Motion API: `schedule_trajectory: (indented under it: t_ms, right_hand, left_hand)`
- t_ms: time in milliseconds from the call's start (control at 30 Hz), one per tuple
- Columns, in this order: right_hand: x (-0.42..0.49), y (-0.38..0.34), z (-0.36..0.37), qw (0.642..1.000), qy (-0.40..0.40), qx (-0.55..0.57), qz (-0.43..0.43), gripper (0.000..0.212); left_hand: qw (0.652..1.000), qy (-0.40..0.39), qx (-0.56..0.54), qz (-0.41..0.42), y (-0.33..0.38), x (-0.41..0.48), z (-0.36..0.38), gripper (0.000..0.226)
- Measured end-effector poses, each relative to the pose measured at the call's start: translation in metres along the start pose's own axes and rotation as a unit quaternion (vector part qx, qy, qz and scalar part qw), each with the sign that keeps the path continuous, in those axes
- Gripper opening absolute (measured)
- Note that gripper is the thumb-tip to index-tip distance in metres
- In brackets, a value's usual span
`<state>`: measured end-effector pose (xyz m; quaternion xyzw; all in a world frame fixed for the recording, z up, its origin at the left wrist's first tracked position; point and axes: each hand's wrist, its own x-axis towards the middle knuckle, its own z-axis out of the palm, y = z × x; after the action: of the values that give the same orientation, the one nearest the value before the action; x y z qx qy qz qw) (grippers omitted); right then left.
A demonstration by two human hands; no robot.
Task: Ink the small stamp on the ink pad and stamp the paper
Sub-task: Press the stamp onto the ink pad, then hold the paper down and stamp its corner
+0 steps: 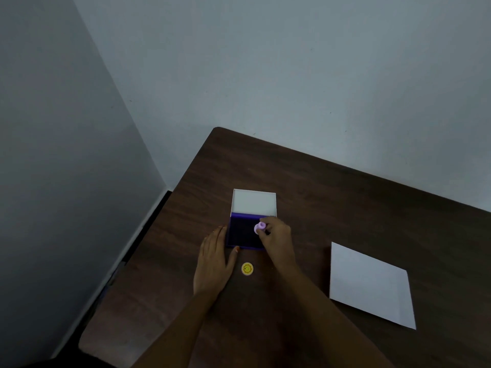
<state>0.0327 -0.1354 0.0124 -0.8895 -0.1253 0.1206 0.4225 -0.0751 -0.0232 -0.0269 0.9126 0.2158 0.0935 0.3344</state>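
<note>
A purple ink pad (243, 233) lies open on the dark wooden table, its white lid (253, 201) standing up behind it. My right hand (277, 235) pinches a small pink stamp (259, 227) and holds it on the right part of the pad. My left hand (215, 257) rests flat against the pad's left edge, thumb at its front corner, fingers apart. A white sheet of paper (370, 284) lies to the right, apart from the pad.
A small round yellow piece (247, 269) with a face on it lies just in front of the pad, between my forearms. The table (318, 187) stands in a corner, with pale walls behind and to the left; its left edge runs close to my left hand.
</note>
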Motion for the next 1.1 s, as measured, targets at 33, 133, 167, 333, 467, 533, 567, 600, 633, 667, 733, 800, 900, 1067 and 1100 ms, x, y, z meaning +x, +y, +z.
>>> schedule_trajectory:
  t_ms: [33,133,167,333,467,533,567,600,633,667,733,800,900,1067,1100]
  right_hand:
    - [-0.001,-0.003,-0.004,0.999,0.017,0.034,0.022,0.011]
    - [-0.005,-0.01,-0.02,0.963,0.059,0.204,0.166,0.021]
    - [-0.006,-0.013,-0.026,0.924,0.048,0.305,0.227,0.024]
    - [-0.019,-0.026,-0.049,0.634,-0.032,0.672,0.381,0.013]
    - [-0.036,-0.028,-0.056,0.588,-0.059,0.711,0.38,0.036]
    - [-0.043,-0.026,-0.06,0.571,-0.062,0.726,0.377,0.038]
    - [-0.046,-0.026,-0.062,0.566,-0.06,0.731,0.377,0.038]
    - [-0.048,-0.024,-0.065,0.562,-0.058,0.734,0.377,0.037]
    - [-0.051,-0.023,-0.067,0.558,-0.058,0.737,0.376,0.036]
    - [-0.054,-0.022,-0.069,0.555,-0.059,0.741,0.374,0.035]
    - [-0.059,-0.02,-0.075,0.549,-0.053,0.75,0.366,0.032]
    - [-0.065,-0.017,-0.084,0.556,-0.039,0.75,0.356,0.029]
    - [-0.072,-0.01,-0.101,0.58,-0.019,0.742,0.336,0.018]
    - [-0.09,0.018,-0.147,0.595,0.01,0.751,0.286,0.014]
    - [-0.094,0.026,-0.158,0.597,0.019,0.752,0.277,0.015]
  left_hand:
    - [1.0,0.0,-0.013,-0.005,0.001,0.0,-0.001,0.058]
    - [0.999,-0.001,-0.045,-0.023,0.003,0.0,-0.003,0.052]
    - [0.998,-0.003,-0.05,-0.029,0.002,0.0,-0.003,0.052]
    - [0.997,-0.01,-0.066,-0.049,0.003,-0.002,-0.005,0.049]
    - [0.994,0.005,-0.096,-0.061,0.001,-0.003,-0.006,0.045]
    - [0.992,0.018,-0.099,-0.072,0.002,-0.003,-0.008,0.043]
    - [0.993,0.028,-0.092,-0.074,0.004,-0.002,-0.009,0.042]
    - [0.994,0.039,-0.079,-0.072,0.006,-0.001,-0.009,0.041]
    - [0.995,0.048,-0.063,-0.068,0.01,-0.001,-0.01,0.04]
    - [0.996,0.052,-0.047,-0.062,0.016,0.0,-0.01,0.039]
    - [0.998,0.048,-0.019,-0.04,0.03,0.001,-0.007,0.037]
    - [0.999,0.033,-0.009,-0.011,0.049,0.001,-0.001,0.04]
    - [0.999,0.003,-0.038,0.035,0.082,-0.001,0.014,0.047]
    - [0.983,-0.076,-0.077,0.15,0.141,-0.01,0.064,0.051]
    - [0.978,-0.098,-0.071,0.169,0.153,-0.011,0.075,0.051]
